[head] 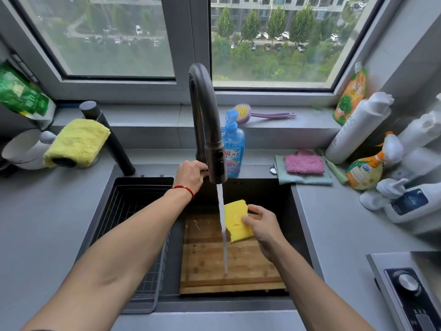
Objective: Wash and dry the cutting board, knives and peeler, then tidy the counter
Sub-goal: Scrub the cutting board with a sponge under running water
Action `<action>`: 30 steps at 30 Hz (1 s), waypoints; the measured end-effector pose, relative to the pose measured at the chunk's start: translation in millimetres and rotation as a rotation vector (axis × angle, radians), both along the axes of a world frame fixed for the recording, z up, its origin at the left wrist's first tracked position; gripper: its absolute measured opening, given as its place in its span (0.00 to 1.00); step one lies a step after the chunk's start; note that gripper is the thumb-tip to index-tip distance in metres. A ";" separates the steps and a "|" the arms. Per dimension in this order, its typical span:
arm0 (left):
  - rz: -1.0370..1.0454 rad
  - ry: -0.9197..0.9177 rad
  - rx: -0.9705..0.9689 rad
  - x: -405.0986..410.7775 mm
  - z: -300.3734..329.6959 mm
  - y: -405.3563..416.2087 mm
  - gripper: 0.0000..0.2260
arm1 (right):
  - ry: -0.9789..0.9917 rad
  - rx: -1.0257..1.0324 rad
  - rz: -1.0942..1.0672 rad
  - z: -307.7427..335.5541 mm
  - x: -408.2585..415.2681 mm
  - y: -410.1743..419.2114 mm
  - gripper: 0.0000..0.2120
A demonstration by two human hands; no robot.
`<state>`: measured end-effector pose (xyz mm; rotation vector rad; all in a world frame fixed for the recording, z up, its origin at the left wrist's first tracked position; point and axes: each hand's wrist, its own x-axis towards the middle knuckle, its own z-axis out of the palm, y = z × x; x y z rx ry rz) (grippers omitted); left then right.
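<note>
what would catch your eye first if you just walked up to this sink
The stream of water falling from the dark faucet onto the wooden cutting board in the sink, dead centre. Next, the bright yellow sponge in the right hand, held beside the stream, while the left hand rests at the faucet. Behind stands a blue dish soap bottle.
</note>
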<state>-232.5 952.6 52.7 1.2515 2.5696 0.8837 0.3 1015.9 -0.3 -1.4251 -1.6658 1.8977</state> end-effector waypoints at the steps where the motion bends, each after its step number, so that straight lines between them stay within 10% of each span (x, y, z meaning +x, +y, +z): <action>1: 0.009 -0.012 -0.003 0.2 -0.1 0.6 0.05 | -0.012 -0.005 0.002 -2.1 1.2 -1.1 0.25; 23: 0.115 -0.123 0.093 18.2 -14.9 -10.8 0.02 | -0.107 -0.074 -0.028 -37.4 22.3 5.6 0.23; 27: 0.164 -0.066 0.081 10.7 2.6 -2.5 0.23 | -0.133 -0.085 -0.018 -43.8 22.7 4.2 0.23; 30: 0.129 -0.116 0.068 13.3 10.1 -1.9 0.08 | -0.133 -0.080 -0.002 -44.3 22.6 3.4 0.22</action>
